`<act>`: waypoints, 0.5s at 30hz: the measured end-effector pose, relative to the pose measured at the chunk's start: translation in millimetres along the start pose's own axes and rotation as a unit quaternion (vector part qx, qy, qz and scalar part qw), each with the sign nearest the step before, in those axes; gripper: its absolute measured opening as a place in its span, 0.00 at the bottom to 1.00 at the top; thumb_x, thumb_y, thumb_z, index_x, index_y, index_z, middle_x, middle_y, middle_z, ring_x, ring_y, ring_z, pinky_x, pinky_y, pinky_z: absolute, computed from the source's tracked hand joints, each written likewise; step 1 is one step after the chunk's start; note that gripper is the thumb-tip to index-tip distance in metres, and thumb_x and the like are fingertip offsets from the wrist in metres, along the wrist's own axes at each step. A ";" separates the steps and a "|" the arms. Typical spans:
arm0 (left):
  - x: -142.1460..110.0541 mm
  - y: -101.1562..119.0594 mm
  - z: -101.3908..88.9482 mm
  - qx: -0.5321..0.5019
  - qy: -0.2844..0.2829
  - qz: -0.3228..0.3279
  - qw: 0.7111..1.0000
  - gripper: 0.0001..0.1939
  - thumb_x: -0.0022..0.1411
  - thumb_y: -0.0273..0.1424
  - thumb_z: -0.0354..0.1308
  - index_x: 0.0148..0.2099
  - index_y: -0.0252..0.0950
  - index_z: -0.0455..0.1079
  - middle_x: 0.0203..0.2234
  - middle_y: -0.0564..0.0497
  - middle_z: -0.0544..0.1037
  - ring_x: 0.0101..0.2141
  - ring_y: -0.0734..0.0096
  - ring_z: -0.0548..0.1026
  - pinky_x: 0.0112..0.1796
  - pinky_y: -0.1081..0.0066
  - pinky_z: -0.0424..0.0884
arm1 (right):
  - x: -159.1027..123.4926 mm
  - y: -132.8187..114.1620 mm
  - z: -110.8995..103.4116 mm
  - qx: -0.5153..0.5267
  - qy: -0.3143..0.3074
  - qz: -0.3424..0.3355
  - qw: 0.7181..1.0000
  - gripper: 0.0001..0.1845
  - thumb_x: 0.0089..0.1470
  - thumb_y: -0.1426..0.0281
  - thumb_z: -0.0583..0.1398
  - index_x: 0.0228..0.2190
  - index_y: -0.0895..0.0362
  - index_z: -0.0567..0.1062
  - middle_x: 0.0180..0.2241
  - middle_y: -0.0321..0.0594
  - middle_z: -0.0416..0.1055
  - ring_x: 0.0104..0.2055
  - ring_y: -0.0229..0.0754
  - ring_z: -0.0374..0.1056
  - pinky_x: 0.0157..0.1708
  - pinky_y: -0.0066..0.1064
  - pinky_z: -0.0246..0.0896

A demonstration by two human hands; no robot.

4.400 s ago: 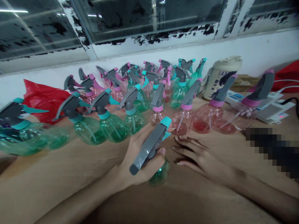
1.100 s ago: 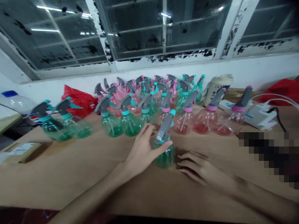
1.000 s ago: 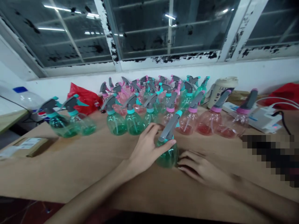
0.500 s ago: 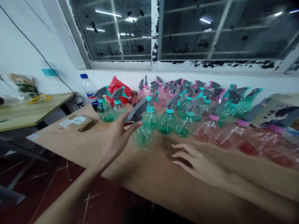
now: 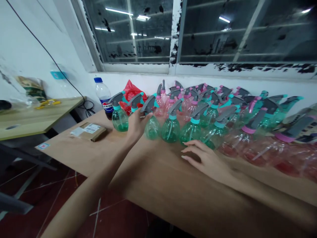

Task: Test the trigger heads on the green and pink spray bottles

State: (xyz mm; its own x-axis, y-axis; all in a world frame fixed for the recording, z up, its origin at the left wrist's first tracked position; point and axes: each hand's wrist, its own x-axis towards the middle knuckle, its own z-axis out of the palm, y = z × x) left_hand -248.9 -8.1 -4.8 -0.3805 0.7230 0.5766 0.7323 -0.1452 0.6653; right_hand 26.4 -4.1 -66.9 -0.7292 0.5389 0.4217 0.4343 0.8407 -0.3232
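My left hand (image 5: 137,125) is closed around the grey trigger head of a green spray bottle (image 5: 152,128). This bottle has a turquoise collar and is at the left end of the front row, beside another green spray bottle (image 5: 170,129). Part of its head is hidden by my fingers. Behind my left hand are two more green bottles, the nearest fully visible one (image 5: 120,119) to its left. My right hand (image 5: 209,162) hovers over the table in front of the row, fingers spread and slightly curled, with nothing in it. Its fingertips are close to a green spray bottle (image 5: 192,131).
Pink spray bottles (image 5: 247,145) fill the right front, with more pink and green ones behind. On the left are a cardboard parcel (image 5: 92,131), a cola bottle (image 5: 104,97) and a red plastic bag (image 5: 132,91). A second table (image 5: 32,120) adjoins, below a window.
My left hand has moved the green spray bottle back and left, into line with the front row. My right hand stays open near the row. The view has shifted slightly left.
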 end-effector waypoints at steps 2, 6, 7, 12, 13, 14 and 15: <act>5.5 -4.2 7.5 0.008 0.000 0.013 1.000 0.09 0.57 0.33 0.58 0.40 0.35 0.71 0.30 0.49 0.79 0.34 0.63 0.78 0.34 0.68 0.74 | 10.6 -2.4 -4.8 0.004 0.013 0.031 0.999 0.10 0.58 0.64 0.54 0.41 0.52 0.70 0.47 0.41 0.66 0.45 0.44 0.68 0.43 0.39 0.65; 12.0 -13.6 21.2 0.034 -0.007 0.040 0.999 0.11 0.58 0.34 0.57 0.43 0.35 0.69 0.33 0.48 0.78 0.34 0.64 0.77 0.36 0.68 0.73 | 36.6 -11.0 -17.9 0.006 0.037 0.095 0.995 0.14 0.56 0.61 0.56 0.42 0.54 0.70 0.41 0.41 0.71 0.35 0.43 0.71 0.35 0.37 0.66; 12.6 -15.6 23.8 0.044 -0.009 0.044 0.998 0.11 0.59 0.34 0.57 0.43 0.34 0.69 0.34 0.47 0.77 0.35 0.64 0.77 0.36 0.67 0.73 | 43.1 -13.3 -20.6 0.003 0.054 0.111 0.992 0.16 0.55 0.60 0.57 0.43 0.54 0.70 0.38 0.41 0.72 0.33 0.43 0.71 0.35 0.37 0.66; 12.2 -18.3 28.6 0.091 -0.020 0.053 0.994 0.11 0.62 0.34 0.52 0.42 0.32 0.68 0.36 0.44 0.76 0.37 0.62 0.75 0.39 0.64 0.71 | 66.3 -21.7 -24.6 0.006 0.078 0.150 0.986 0.21 0.54 0.57 0.57 0.46 0.55 0.69 0.29 0.38 0.73 0.28 0.42 0.69 0.35 0.37 0.63; 11.5 -17.1 28.2 0.100 -0.025 0.053 0.993 0.11 0.62 0.34 0.52 0.43 0.32 0.68 0.36 0.43 0.76 0.37 0.60 0.75 0.40 0.63 0.71 | 68.6 -22.5 -23.7 0.005 0.073 0.146 0.987 0.19 0.54 0.58 0.57 0.44 0.55 0.70 0.29 0.38 0.73 0.28 0.42 0.69 0.35 0.37 0.63; 10.4 -15.3 27.3 0.109 -0.031 0.053 0.992 0.12 0.62 0.34 0.53 0.43 0.31 0.68 0.35 0.42 0.76 0.38 0.59 0.75 0.40 0.61 0.70 | 70.3 -22.9 -22.6 0.004 0.067 0.140 0.988 0.18 0.54 0.58 0.57 0.43 0.55 0.71 0.30 0.38 0.73 0.28 0.42 0.69 0.36 0.37 0.62; 9.1 -12.9 26.1 0.117 -0.036 0.052 0.991 0.12 0.61 0.33 0.54 0.44 0.30 0.68 0.36 0.42 0.76 0.38 0.57 0.75 0.41 0.59 0.70 | 71.6 -23.1 -21.5 0.004 0.061 0.135 0.989 0.16 0.54 0.59 0.57 0.41 0.55 0.71 0.31 0.39 0.73 0.28 0.41 0.69 0.36 0.36 0.62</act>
State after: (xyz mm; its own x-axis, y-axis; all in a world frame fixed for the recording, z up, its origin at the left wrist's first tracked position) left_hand -247.1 17.9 -20.5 -0.2604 0.7599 0.5956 0.8801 -0.0667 0.4700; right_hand -24.5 16.2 -11.0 -0.5168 0.7469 0.4184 0.6005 0.6646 -0.4446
